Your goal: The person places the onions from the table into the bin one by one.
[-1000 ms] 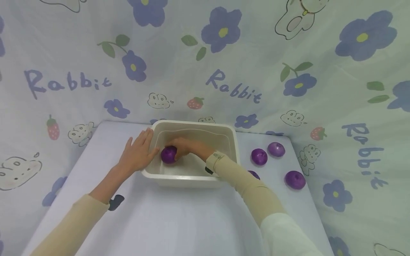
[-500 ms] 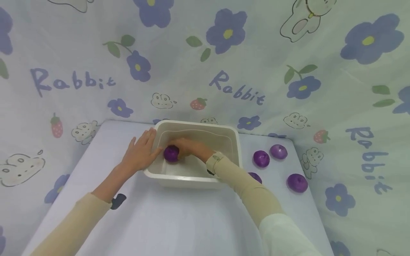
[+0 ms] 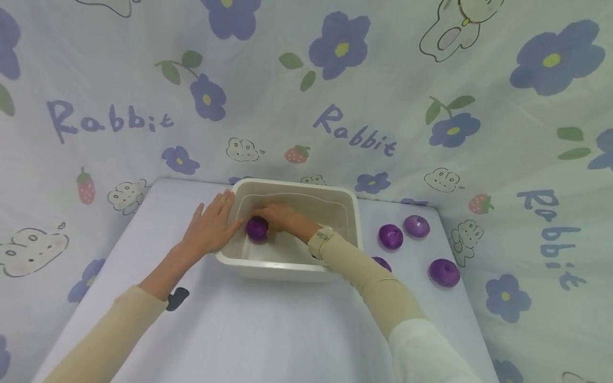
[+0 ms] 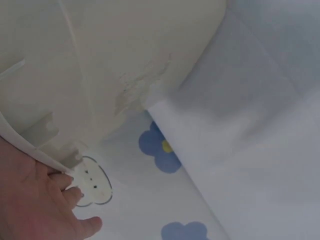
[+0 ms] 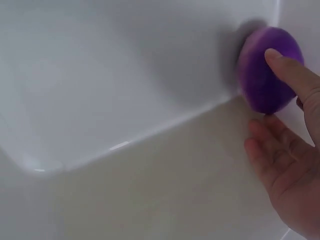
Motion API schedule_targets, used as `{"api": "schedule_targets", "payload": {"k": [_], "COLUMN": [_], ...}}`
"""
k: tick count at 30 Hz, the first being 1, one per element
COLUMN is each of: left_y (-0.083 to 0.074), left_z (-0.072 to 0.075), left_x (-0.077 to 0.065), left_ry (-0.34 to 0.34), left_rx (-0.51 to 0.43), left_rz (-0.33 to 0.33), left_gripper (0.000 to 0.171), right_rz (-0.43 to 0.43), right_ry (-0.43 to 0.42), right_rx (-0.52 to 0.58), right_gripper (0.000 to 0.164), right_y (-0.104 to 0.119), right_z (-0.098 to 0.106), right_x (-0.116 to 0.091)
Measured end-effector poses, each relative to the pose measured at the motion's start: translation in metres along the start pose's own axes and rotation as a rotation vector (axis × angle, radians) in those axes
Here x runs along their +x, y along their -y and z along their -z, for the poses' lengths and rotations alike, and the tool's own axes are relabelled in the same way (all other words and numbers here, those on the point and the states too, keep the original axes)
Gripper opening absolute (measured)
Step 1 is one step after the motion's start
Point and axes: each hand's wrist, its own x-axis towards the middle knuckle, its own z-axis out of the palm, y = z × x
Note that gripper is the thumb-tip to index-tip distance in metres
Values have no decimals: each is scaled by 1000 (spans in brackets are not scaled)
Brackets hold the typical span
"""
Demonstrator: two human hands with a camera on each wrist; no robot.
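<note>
A red onion (image 3: pixel 257 229) sits low in the left part of the white plastic tub (image 3: pixel 287 266). My right hand (image 3: pixel 282 218) reaches into the tub and grips this onion from its right side. In the right wrist view the thumb (image 5: pixel 285 65) lies across the onion (image 5: pixel 265 80), while the other fingertips are right at its lower end. My left hand (image 3: pixel 208 226) rests with extended fingers against the tub's left rim. In the left wrist view, its fingers (image 4: pixel 62 185) lie along the rim's edge.
Several more red onions lie to the right of the tub, one (image 3: pixel 444 273) near the table's right edge and one (image 3: pixel 381 263) partly behind my right sleeve. Patterned cloth (image 3: pixel 268 106) hangs behind the white-covered table (image 3: pixel 268 330).
The whole head view has shifted slightly. My right hand's fingers cover a little less of the onion's top, while the onion keeps its place in the tub. The left hand stays at the rim.
</note>
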Motion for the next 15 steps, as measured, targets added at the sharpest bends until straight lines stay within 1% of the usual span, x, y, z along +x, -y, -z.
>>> {"api": "schedule_targets", "payload": {"k": [3,5,7,9,10,12,15], "left_y": [-1,-3,-4,-5,-5,-5,-4], "left_z": [0,1,2,2,2,3,3], "left_x": [1,2,2,1,1,0,0], "left_ry": [4,4,5,6,9,11,17], "left_rx": [0,0,2,1,1,-2,1], "left_rz": [0,0,0,2,3,7,14], "left_gripper": [73,73,74,74,74,75,75], "right_rz": [3,21,65,142,154,153,102], "right_ry": [-20,-32,-33,-15,0,15,-1], "right_rx": [-27,-38,-21,-18,16,128,301], "right_gripper": [75,72,68,64,63,64,65], "right_y": [-3,-6,-10,-16,-18,-23,-31], "right_z": [4,9,15,23,29,39,58], "right_x": [-3,-5,-6,-8,-11,-17,-34]}}
